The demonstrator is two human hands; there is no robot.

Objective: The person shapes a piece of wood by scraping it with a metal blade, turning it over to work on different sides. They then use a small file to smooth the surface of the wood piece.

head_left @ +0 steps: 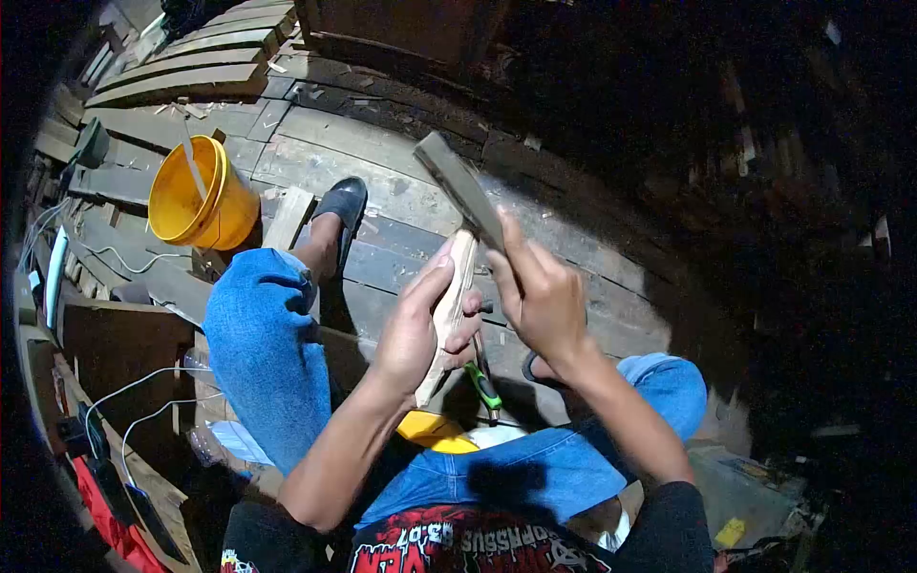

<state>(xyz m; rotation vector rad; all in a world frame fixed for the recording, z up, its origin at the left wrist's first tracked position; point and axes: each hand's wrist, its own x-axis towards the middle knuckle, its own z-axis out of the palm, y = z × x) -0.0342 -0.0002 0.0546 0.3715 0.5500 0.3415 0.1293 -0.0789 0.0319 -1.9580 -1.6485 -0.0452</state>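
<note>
Both hands closed: left hand (413, 329) grips a pale wooden piece (449, 315) upright above the lap; right hand (540, 296) presses a flat file (460, 189) against its upper end. Shaping appears underway, extent indeterminable. Yellow bucket (196, 201) stands well left of the piece.

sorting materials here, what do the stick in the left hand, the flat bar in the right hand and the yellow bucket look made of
Stick: pale bare wood, seemingly unfinished, matte and grainy. Flat bar: probably metal or stone, dull grey with straight edges; the look leaves it open. Yellow bucket: likely plastic, smooth, evenly coloured, slightly glossy.
</note>
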